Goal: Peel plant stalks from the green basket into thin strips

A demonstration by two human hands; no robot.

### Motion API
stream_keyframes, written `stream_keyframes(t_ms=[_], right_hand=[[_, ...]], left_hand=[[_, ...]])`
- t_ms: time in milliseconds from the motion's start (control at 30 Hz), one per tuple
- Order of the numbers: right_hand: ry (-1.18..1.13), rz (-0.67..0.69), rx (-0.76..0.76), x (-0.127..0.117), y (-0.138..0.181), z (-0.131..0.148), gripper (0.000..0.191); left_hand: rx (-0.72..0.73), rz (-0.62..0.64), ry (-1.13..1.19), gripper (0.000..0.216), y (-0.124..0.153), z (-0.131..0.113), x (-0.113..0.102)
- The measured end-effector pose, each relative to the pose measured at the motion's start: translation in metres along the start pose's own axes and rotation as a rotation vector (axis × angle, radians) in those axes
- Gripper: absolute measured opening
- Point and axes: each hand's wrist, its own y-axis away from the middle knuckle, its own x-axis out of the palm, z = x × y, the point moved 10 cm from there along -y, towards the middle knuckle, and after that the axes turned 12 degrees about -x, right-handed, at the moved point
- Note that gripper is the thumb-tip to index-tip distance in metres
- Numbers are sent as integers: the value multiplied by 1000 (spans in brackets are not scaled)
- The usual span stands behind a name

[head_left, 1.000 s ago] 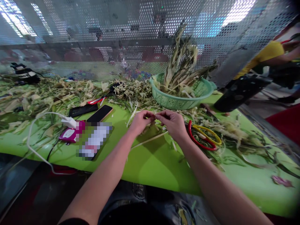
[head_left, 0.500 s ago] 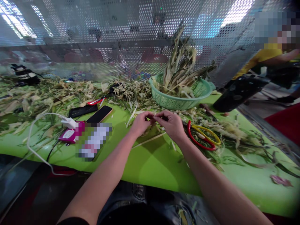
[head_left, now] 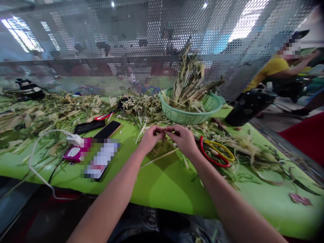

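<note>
My left hand [head_left: 150, 138] and my right hand [head_left: 182, 139] meet fingertip to fingertip above the green table [head_left: 162, 179]. Both pinch a small piece of plant strip [head_left: 163, 132] between thumb and fingers; the piece is too small to make out well. A long pale strip [head_left: 159, 157] lies on the table just under my hands. Red and yellow handled scissors [head_left: 216, 152] lie right of my right hand.
A green basket [head_left: 192, 113] full of dried leaves stands behind my hands. Leaf scraps [head_left: 50, 109] cover the back of the table. Phones [head_left: 107, 130], a pink device [head_left: 73, 152] and a white charger cable [head_left: 37, 145] lie at left. A person in yellow [head_left: 273, 69] sits at right.
The view has tilted slightly, so things sit a little lower in frame. My hands stay together, fingers working the same small piece.
</note>
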Motion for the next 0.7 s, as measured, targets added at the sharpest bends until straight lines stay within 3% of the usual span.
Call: stream_keyframes(t_ms=[300,700], right_hand=[[117,52,-57,0,-1,2,22],[213,84,-51,2,-2,2,10]], left_hand=[[7,0,-41,13,0,-2,2],[-33,-43,-50,13,-1,1,-2]])
